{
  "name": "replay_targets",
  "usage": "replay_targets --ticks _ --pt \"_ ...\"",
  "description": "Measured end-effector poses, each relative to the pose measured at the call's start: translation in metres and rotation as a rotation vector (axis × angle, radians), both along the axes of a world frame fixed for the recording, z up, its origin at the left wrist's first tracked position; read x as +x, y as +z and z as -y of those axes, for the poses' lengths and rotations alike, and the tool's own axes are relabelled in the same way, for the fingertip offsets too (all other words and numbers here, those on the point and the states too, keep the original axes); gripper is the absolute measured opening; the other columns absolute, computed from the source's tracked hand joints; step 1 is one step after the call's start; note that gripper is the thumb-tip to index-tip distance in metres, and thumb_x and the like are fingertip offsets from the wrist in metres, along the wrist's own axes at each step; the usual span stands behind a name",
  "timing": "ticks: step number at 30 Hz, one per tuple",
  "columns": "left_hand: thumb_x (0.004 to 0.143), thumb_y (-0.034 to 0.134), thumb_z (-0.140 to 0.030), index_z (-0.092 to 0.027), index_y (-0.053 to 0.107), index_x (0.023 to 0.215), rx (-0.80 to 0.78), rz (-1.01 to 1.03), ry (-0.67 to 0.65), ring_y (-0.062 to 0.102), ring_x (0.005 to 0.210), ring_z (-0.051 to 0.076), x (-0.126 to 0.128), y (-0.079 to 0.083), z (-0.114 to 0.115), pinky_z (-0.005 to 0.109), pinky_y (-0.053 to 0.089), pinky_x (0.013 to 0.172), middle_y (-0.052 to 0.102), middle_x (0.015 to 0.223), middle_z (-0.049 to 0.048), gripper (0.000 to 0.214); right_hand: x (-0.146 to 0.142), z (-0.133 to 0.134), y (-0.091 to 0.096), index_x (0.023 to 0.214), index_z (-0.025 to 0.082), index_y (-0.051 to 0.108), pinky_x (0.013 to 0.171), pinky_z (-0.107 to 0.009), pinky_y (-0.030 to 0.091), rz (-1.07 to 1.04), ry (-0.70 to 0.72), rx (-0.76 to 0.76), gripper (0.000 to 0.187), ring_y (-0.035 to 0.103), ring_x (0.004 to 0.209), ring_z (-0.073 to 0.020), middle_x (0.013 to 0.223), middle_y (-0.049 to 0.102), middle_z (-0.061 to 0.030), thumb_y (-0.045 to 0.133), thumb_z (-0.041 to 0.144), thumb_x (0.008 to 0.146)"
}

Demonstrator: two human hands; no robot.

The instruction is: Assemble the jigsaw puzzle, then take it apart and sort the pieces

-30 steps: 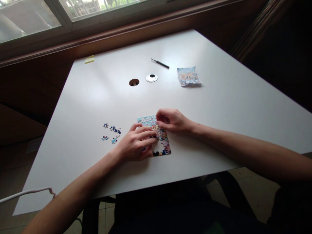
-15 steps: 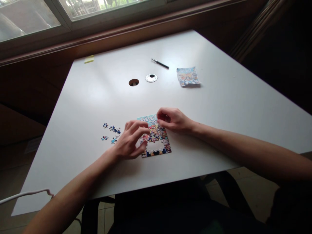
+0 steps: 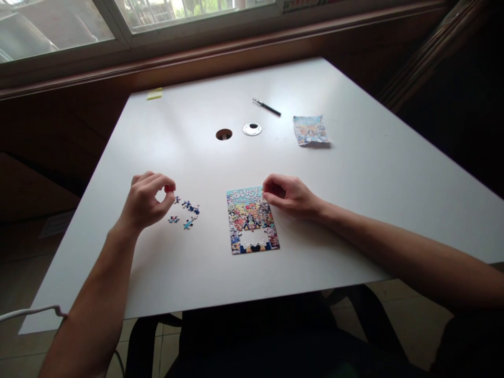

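Note:
A colourful jigsaw puzzle [image 3: 252,215] lies flat on the white table, with a pale gap showing in its lower part. At its upper right edge, my right hand [image 3: 289,194] has thumb and forefinger closed on the border. Off to the left, loose puzzle pieces [image 3: 191,207] are scattered, mostly dark blue and light blue. My left hand [image 3: 147,199] is beside them, thumb and forefinger pinched together next to the topmost piece [image 3: 177,199]. Whether something is between those fingertips I cannot make out.
Farther back on the table [image 3: 338,220] are a round hole [image 3: 224,135], its silver cover [image 3: 252,129], a black pen [image 3: 266,107] and a crinkled printed sheet or packet [image 3: 312,130]. A yellow sticky note [image 3: 155,94] is at the far left edge. A white cable [image 3: 35,312] crosses the near left corner.
My left hand has moved left from over the puzzle to the loose pieces, its fingers closing into a pinch. My right hand stays at the puzzle's edge. The view has shifted slightly.

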State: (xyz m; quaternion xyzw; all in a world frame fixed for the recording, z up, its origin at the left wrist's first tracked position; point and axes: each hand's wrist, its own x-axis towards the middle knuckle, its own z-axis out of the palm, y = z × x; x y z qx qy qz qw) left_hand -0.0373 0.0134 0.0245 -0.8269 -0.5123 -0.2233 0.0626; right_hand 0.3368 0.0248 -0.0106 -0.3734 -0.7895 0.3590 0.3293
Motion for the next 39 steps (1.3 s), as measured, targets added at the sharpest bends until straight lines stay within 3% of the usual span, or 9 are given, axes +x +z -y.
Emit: replay_targets --ticks 5,13,23,30,35,39 --pt "0.09 0.052 -0.028 -0.021 0.063 0.091 -0.167 -0.001 0.025 0.063 0.075 0.018 -0.001 -0.004 -0.002 0.037 0.044 0.09 0.07 0.083 0.0015 0.014 0.0 0.0 0.001 0.083 0.018 0.058 0.058 -0.026 0.04 0.001 0.008 -0.009 0.005 0.045 0.061 -0.0106 0.07 0.054 0.0012 0.06 0.022 0.084" --pt "0.094 0.052 -0.039 -0.02 0.066 0.092 -0.196 0.063 0.093 0.064 0.076 0.019 -0.008 -0.001 -0.002 0.031 0.047 0.073 0.072 0.085 0.0038 0.023 0.002 0.001 0.002 0.083 0.018 0.058 0.057 -0.026 0.04 0.017 0.002 -0.023 0.005 0.046 0.06 -0.0107 0.069 0.055 0.0015 0.061 0.022 0.084" --pt "0.092 0.055 -0.049 -0.02 0.052 0.06 -0.202 0.024 0.095 0.041 0.054 0.013 -0.014 0.009 0.002 0.028 0.034 0.057 0.049 0.057 -0.0013 0.043 0.003 -0.001 -0.001 0.084 0.019 0.058 0.056 -0.027 0.04 0.026 0.008 -0.026 0.006 0.046 0.06 -0.0111 0.07 0.054 0.0013 0.062 0.024 0.084" --pt "0.086 0.059 -0.037 -0.022 0.07 0.087 -0.427 0.03 -0.021 0.06 0.073 0.017 -0.02 0.012 0.003 0.027 0.045 0.065 0.068 0.082 0.0029 0.018 0.004 -0.001 -0.002 0.085 0.019 0.058 0.057 -0.027 0.04 0.026 0.013 -0.027 0.006 0.046 0.06 -0.0112 0.07 0.054 0.0015 0.062 0.023 0.085" --pt "0.082 0.06 -0.03 -0.022 0.07 0.102 -0.423 -0.045 -0.002 0.062 0.079 0.018 -0.022 0.008 0.001 0.029 0.049 0.071 0.069 0.094 0.0046 0.024 0.004 -0.001 -0.002 0.084 0.019 0.058 0.056 -0.026 0.04 0.032 0.014 -0.029 0.006 0.046 0.06 -0.011 0.069 0.054 0.0015 0.062 0.023 0.085" --pt "0.081 0.06 -0.029 -0.022 0.07 0.099 -0.445 -0.038 0.0 0.063 0.078 0.017 -0.021 0.007 0.001 0.029 0.05 0.072 0.069 0.094 0.0037 0.022 0.004 0.0 -0.001 0.084 0.018 0.058 0.057 -0.027 0.041 0.04 0.011 -0.02 0.006 0.047 0.06 -0.0109 0.069 0.054 0.0012 0.062 0.023 0.085"
